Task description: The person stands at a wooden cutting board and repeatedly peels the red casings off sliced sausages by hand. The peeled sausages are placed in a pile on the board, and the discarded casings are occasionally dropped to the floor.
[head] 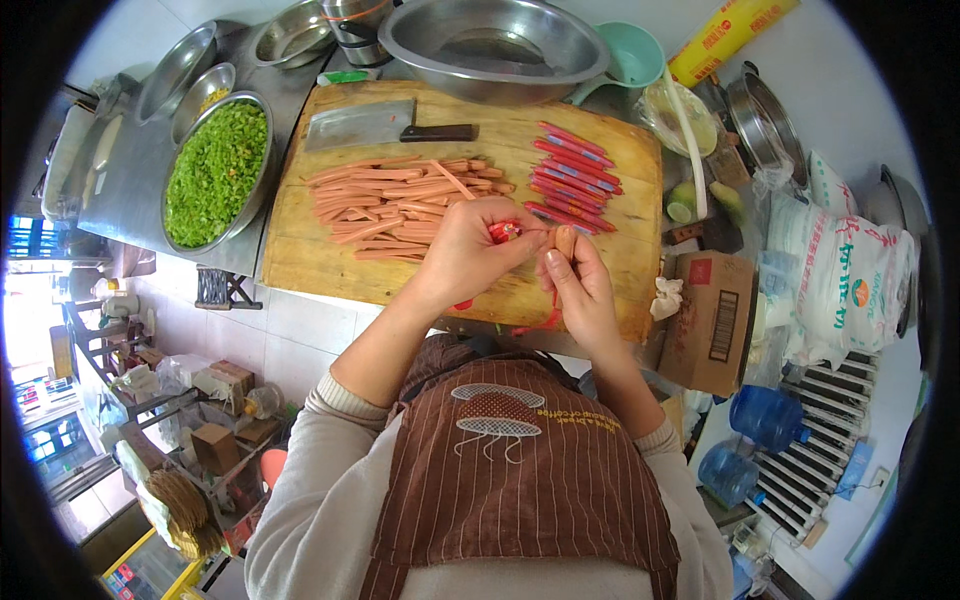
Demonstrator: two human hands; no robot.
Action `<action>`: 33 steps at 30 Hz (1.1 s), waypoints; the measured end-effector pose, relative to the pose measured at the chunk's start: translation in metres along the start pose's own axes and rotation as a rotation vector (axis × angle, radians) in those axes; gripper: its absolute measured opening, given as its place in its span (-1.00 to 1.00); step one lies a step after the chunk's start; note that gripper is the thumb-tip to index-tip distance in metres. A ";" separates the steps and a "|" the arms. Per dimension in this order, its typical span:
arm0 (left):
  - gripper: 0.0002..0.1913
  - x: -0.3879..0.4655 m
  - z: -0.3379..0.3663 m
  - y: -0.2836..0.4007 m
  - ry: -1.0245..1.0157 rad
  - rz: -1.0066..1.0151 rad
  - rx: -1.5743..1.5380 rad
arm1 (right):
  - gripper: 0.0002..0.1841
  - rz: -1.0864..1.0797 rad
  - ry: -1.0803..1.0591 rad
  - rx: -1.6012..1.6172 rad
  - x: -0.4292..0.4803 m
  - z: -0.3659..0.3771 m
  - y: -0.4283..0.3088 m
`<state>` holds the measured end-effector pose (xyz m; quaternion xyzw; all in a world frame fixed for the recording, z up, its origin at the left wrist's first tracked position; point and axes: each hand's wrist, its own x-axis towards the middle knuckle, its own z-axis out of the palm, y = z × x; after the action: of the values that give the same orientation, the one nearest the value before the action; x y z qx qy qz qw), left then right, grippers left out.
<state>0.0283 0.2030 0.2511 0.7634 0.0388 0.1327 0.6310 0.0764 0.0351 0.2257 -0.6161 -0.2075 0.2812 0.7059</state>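
Note:
My left hand (474,241) is closed around a piece of red plastic casing (505,230) above the wooden cutting board (300,259). My right hand (577,281) grips a sausage (565,240), its bare pinkish end upright between thumb and fingers. The fingertips of both hands meet there. A torn red strip (541,325) hangs below the right hand at the board's front edge. Behind my left hand lies a heap of peeled sausage strips (397,199). Several sausages in red wrappers (574,176) lie beyond my right hand.
A cleaver (364,125) lies at the board's back. Left stands a steel bowl of chopped greens (217,172); a large steel basin (495,49) and green ladle (631,56) are behind. To the right are a cardboard box (709,319), crumpled tissue (666,298) and cut green vegetable (681,202).

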 end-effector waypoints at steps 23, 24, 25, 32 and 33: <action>-0.93 -0.019 -0.008 0.000 -0.177 -0.482 -0.598 | -0.81 0.141 -0.263 0.197 -0.012 -0.002 -0.010; -0.92 -0.019 -0.008 0.001 -0.171 -0.507 -0.615 | -0.80 0.166 -0.265 0.240 -0.012 -0.002 -0.009; -0.91 -0.020 -0.008 0.002 -0.173 -0.481 -0.623 | -0.79 0.146 -0.255 0.249 -0.012 -0.003 -0.008; -0.84 -0.026 -0.004 0.006 -0.143 -0.283 -0.598 | -0.75 0.119 -0.252 0.266 -0.014 -0.001 -0.005; -0.82 -0.026 -0.005 0.007 -0.133 -0.306 -0.560 | -0.74 0.117 -0.263 0.285 -0.014 -0.001 -0.007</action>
<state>0.0011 0.2007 0.2545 0.5524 0.0737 -0.0081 0.8303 0.0675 0.0244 0.2329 -0.4790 -0.2200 0.4263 0.7352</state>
